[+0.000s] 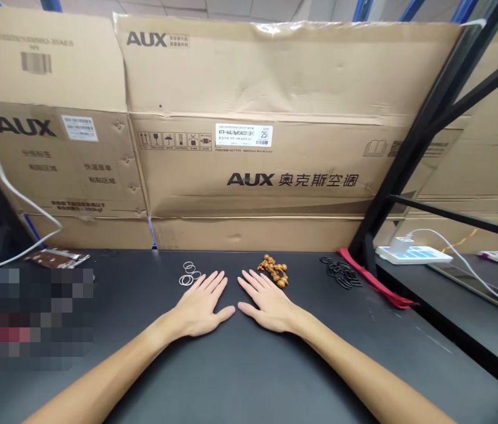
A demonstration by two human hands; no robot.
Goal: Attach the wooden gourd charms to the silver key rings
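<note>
My left hand [203,304] lies palm down on the dark table [231,377], its fingers spread and nothing in it. Just beyond its fingertips are several silvery metal rings [186,279], partly overlapping. My right hand [271,303] also rests flat, fingers apart and empty, with its thumb pointing towards the left thumb across a small gap. Close beyond the right fingers sits a cluster of brown wooden beads [278,272]; whether the hand touches it I cannot tell. Farther right lies a loose pile of black rings [341,273].
Cardboard boxes [249,200] stand along the back edge. A black metal frame [412,135] rises at the right, beside a red strap [377,280]. Beyond it are a white power strip [414,254] and a cable. A brown packet [57,258] lies at the left, near a blurred-out area.
</note>
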